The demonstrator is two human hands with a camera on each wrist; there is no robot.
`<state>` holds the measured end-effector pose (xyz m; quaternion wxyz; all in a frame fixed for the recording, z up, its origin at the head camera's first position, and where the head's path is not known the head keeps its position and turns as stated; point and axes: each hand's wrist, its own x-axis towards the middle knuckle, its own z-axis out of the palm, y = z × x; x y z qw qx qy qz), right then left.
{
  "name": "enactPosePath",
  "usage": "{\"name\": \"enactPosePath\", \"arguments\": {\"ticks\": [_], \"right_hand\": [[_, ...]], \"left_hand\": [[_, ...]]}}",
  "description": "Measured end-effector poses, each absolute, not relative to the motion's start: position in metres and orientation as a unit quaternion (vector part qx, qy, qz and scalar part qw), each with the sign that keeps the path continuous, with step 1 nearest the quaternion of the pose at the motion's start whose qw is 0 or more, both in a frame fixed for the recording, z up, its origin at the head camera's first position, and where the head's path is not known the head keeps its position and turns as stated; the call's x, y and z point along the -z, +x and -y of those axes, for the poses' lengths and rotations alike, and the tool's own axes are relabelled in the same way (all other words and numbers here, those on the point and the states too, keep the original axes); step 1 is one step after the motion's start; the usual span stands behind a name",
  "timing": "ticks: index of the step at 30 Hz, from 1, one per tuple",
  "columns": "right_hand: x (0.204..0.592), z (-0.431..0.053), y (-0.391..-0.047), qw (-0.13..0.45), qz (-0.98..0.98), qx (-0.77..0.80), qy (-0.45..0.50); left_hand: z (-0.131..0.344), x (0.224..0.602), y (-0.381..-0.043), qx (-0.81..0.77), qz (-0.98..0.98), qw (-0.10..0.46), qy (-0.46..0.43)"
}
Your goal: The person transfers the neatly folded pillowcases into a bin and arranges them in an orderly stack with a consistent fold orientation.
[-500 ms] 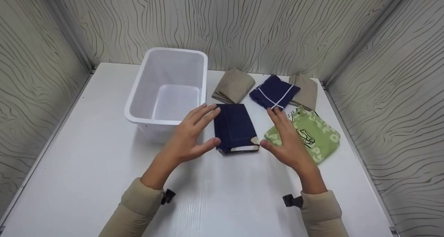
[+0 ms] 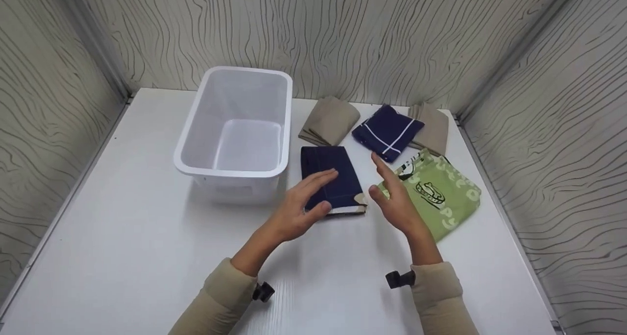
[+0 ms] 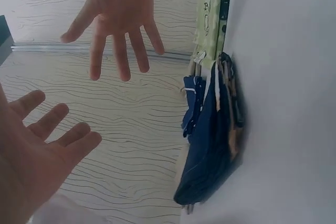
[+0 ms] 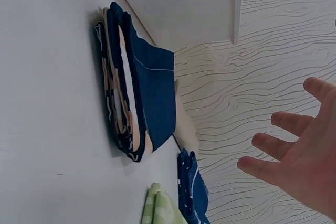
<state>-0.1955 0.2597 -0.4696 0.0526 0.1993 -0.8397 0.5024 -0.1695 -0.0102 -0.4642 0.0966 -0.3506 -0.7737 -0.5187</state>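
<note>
A thick folded navy cloth [image 2: 325,158] lies on the white table, its pale and dark layers showing along the near edge. My left hand [image 2: 294,215] is above its near left part in the head view, fingers straight and thumb spread. Off its right side is my right hand [image 2: 399,205], also with straight fingers, overlapping the edge of a green printed cloth [image 2: 453,198]. Both hands hold nothing. In the left wrist view both palms face each other, well above the folded navy cloth [image 3: 202,153].
A white plastic bin [image 2: 232,173] stands at the back left, with nothing seen inside. Along the back lie a beige folded cloth [image 2: 333,117], a navy cloth with white lines [image 2: 384,129] and another beige cloth [image 2: 435,127]. Wood-patterned walls [image 2: 313,31] enclose the table.
My left hand has shifted right and nearer, from beside the bin to over the folded navy cloth. My right hand has drawn slightly left. The cloths and bin have stayed in place.
</note>
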Motion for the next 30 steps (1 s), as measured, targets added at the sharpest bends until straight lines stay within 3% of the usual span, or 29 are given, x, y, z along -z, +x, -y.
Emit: {"name": "enactPosePath", "arguments": {"ticks": [10,21,30], "right_hand": [[0.508,-0.259,-0.217,0.011,0.777,-0.602,0.183],[0.517,-0.260,-0.225,0.006,0.729,-0.676,0.109],[0.510,-0.263,-0.252,0.003,0.768,-0.639,0.026]], "left_hand": [[0.010,0.510,-0.210,0.622,0.744,0.012,-0.243],[-0.003,0.527,-0.236,0.690,0.716,-0.002,-0.105],[-0.012,0.528,-0.256,0.702,0.708,-0.012,-0.073]]}}
